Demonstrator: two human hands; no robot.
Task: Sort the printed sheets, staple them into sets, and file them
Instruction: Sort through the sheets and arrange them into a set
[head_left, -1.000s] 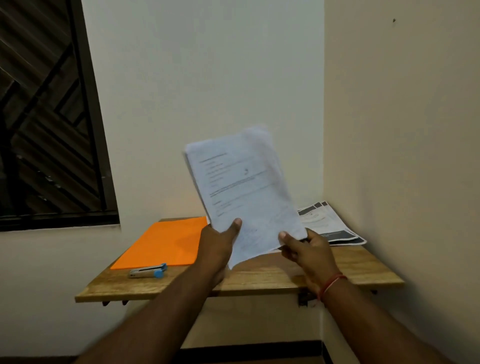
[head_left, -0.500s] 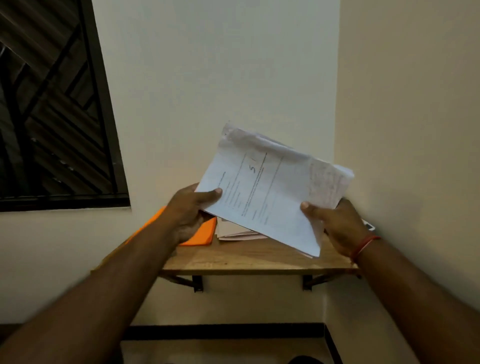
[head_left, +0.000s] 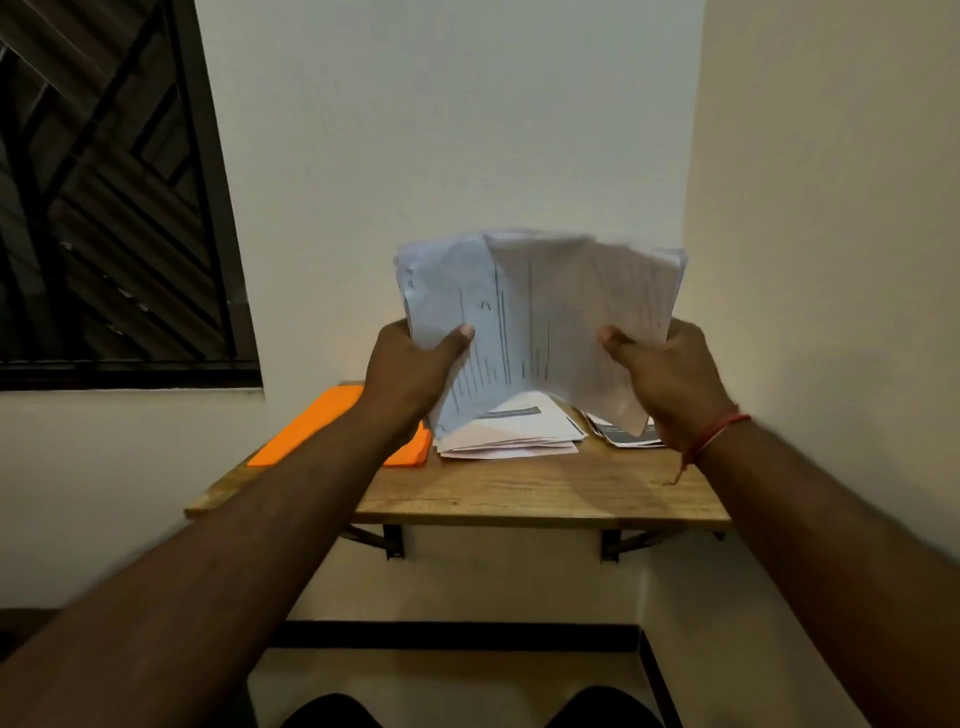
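Note:
I hold a bundle of printed sheets (head_left: 535, 317) upright above the wooden shelf (head_left: 519, 493), bent into a shallow fold down the middle. My left hand (head_left: 410, 369) grips the bundle's left edge with the thumb on the front. My right hand (head_left: 665, 374) grips the right edge the same way. Under the bundle a loose pile of white sheets (head_left: 514, 431) lies on the shelf. Another printed sheet with dark bars (head_left: 623, 435) pokes out at the right. An orange folder (head_left: 311, 426) lies flat at the shelf's left end, partly behind my left forearm. The stapler is hidden.
The shelf hangs on black brackets (head_left: 392, 540) in a wall corner, with the side wall close on the right. A dark window with a grille (head_left: 104, 197) fills the upper left. My knees (head_left: 332, 712) show at the bottom edge.
The bundle has swung from a slanted, flat hold to an upright one, folded between both hands. My view moved closer and my left forearm now covers the stapler.

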